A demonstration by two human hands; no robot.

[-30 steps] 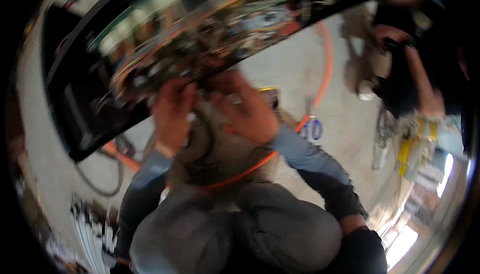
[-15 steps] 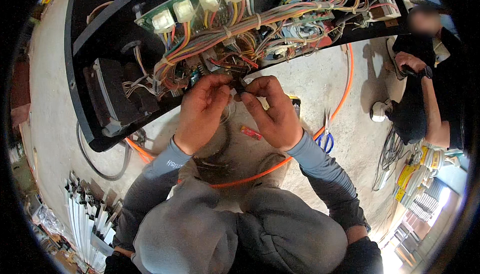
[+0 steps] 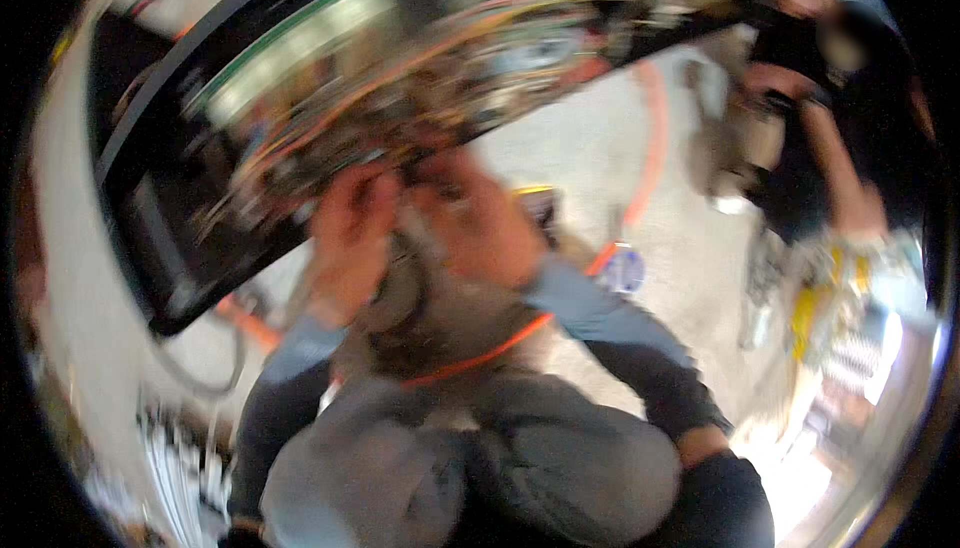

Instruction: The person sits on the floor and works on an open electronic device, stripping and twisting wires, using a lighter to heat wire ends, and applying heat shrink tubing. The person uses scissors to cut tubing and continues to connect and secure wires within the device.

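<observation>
Motion smears much of the view. My left hand [image 3: 355, 228] is at the near edge of a black metal housing [image 3: 185, 303], its fingers curled and drawn together. Close beside it, my right hand [image 3: 480, 223] reaches in with bent fingers that look closed too. The fingertips almost meet in front of a bundle of coloured wires [image 3: 400, 73]; whatever is pinched between them is too blurred to make out. Behind the wires, a green circuit board [image 3: 290, 48] with pale connectors runs along inside the housing.
An orange hose [image 3: 490, 350] curves across the concrete floor, past blue-handled scissors [image 3: 624, 270] on my right. A person [image 3: 840, 148] in dark clothes is at the far right. Long pale strips [image 3: 175, 468] lie at the lower left, yellow-and-white packages [image 3: 805, 318] at the right.
The housing, wires and both hands have shifted left in the view, which has become strongly blurred. My hands stay close together by the wiring.
</observation>
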